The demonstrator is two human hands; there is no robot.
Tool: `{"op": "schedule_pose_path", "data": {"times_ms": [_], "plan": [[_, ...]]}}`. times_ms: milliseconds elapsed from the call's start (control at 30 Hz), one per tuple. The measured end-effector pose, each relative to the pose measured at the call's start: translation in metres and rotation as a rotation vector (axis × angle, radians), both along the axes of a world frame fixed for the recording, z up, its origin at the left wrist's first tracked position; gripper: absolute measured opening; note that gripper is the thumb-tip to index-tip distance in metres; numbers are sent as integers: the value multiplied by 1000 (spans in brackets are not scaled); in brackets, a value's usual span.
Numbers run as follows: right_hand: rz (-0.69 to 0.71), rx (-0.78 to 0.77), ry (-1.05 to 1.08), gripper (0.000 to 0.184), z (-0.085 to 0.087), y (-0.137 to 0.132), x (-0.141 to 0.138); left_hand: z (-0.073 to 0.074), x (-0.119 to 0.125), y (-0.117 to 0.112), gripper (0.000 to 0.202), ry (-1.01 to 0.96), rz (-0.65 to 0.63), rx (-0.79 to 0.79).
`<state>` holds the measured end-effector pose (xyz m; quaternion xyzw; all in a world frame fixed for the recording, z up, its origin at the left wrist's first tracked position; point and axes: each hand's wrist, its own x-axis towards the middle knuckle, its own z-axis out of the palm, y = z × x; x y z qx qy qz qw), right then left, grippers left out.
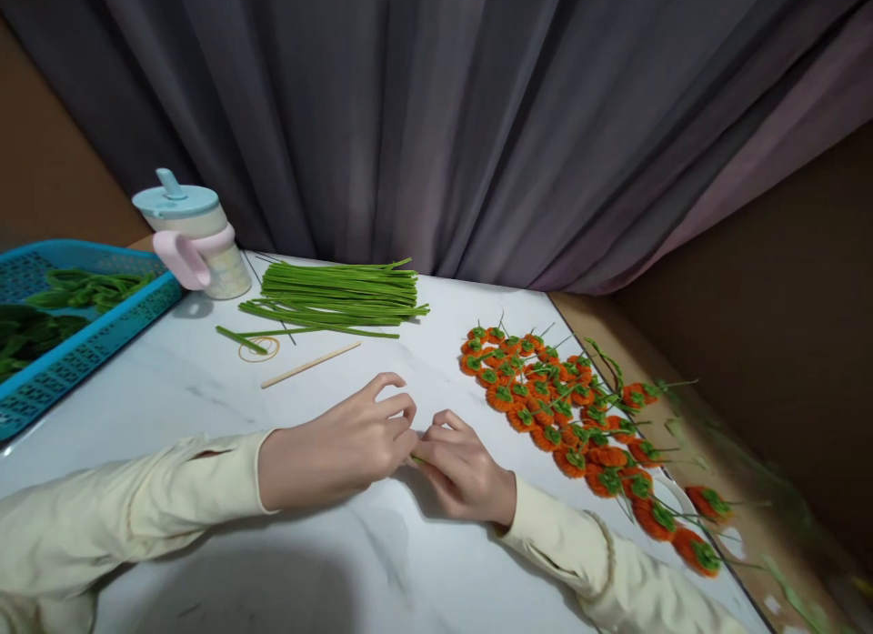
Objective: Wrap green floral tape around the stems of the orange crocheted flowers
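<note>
My left hand (347, 443) and my right hand (464, 470) meet over the white table, with thumbs and fingertips pinched close together. A short bit of green pipe cleaner (416, 459) shows between them; the fingers hide most of it. Beyond my hands lies a bundle of green pipe cleaners (341, 293), with a few loose ones in front. A thin wooden stick (310, 366) rests nearer my left hand. To the right of my right hand spread many fuzzy orange persimmon-like pieces (538, 388) with green tops and thin stems.
A blue plastic basket (88, 366) with green leaf-like pieces stands at the left. Beside it is a cup (225, 261) with a light blue lid and pink handle. Rubber bands (259, 349) lie near the bundle. A grey curtain (423, 115) hangs behind the white table (225, 579).
</note>
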<state>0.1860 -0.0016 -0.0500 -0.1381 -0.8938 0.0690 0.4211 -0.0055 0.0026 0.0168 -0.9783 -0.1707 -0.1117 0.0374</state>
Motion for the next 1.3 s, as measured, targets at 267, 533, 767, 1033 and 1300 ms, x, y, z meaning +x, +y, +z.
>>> {"op": "schedule_pose_path", "data": {"times_ms": [267, 533, 767, 1033, 1300], "plan": [[45, 117, -93, 22, 0, -2, 0, 2, -1, 5, 22, -20, 34, -400], [-28, 209, -49, 16, -1, -5, -1, 7, 2, 11, 18, 41, 216, -772], [-19, 215, -69, 13, -2, -2, 1, 9, 1, 9, 20, 30, 221, -702], [15, 35, -50, 14, 1, -3, -2, 1, -3, -7, 15, -15, 79, -167], [87, -242, 95, 20, 2, -3, -1, 2, -1, -4, 19, -108, 37, -197]]}}
